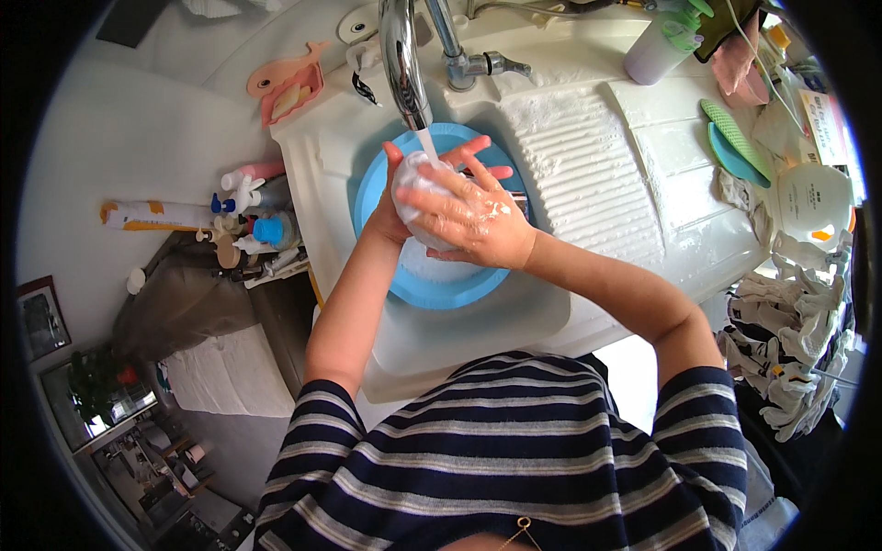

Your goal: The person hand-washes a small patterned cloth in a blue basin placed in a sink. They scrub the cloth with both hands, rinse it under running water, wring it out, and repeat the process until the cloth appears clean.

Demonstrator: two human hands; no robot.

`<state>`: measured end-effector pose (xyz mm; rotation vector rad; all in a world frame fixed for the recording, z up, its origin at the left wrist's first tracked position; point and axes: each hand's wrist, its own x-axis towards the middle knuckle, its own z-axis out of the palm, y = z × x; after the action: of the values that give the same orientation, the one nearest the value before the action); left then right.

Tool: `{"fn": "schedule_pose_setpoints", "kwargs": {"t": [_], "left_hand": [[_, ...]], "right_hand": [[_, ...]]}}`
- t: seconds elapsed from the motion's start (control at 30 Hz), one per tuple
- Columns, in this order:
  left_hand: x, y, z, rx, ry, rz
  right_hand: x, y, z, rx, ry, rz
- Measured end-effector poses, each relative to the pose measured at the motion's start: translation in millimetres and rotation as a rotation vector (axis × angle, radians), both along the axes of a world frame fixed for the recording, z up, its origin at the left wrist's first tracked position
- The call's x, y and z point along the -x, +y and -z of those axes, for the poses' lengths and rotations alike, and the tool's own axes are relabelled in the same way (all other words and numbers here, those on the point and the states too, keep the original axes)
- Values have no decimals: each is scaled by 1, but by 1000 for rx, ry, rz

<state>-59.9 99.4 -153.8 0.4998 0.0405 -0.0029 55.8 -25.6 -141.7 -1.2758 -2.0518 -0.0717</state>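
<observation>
A wet, bunched white cloth point(420, 180) is pressed between my two hands under the faucet. My left hand point(396, 200) cups it from the left and beneath, its fingers reaching out past the far side. On top of the cloth lies my right hand point(475, 213), wet with suds, fingers spread over it. Water runs from the chrome faucet point(408, 82) onto the cloth. Below both hands a round light-blue basin point(448, 299) with whitish sudsy water stands in the sink point(475, 337). Something dark in the basin is mostly hidden behind my right hand.
A ribbed, foamy washboard surface point(579, 165) adjoins the sink's right side. Behind are the tap handle point(506, 64), a pump bottle point(658, 52) and a pink whale-shaped soap dish point(303, 86). Green scrubbing pads point(737, 141) lie at right; several bottles point(269, 231) crowd the left edge.
</observation>
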Motion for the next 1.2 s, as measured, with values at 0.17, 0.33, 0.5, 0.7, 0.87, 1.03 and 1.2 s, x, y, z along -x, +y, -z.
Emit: {"fn": "schedule_pose_setpoints", "kwargs": {"t": [0.17, 0.33, 0.5, 0.7, 0.87, 1.03, 1.2], "left_hand": [[-11, 5, 12, -68, 157, 145], [-6, -5, 37, -901, 213, -490], [-9, 7, 104, -1325, 218, -563], [-20, -19, 87, -427, 327, -719], [-8, -22, 71, 38, 305, -625], [13, -20, 53, -334, 253, -542], [9, -20, 34, -407, 185, -572]], "right_hand": [[-9, 11, 24, -276, -12, 1], [-5, 35, 7, -272, 139, 178], [12, 45, 14, -221, 328, 431], [20, 53, 9, 318, 677, 717], [-6, 53, -6, 632, 1329, 531], [5, 39, 25, 186, 782, 493], [-1, 6, 31, 85, 559, 341]]}}
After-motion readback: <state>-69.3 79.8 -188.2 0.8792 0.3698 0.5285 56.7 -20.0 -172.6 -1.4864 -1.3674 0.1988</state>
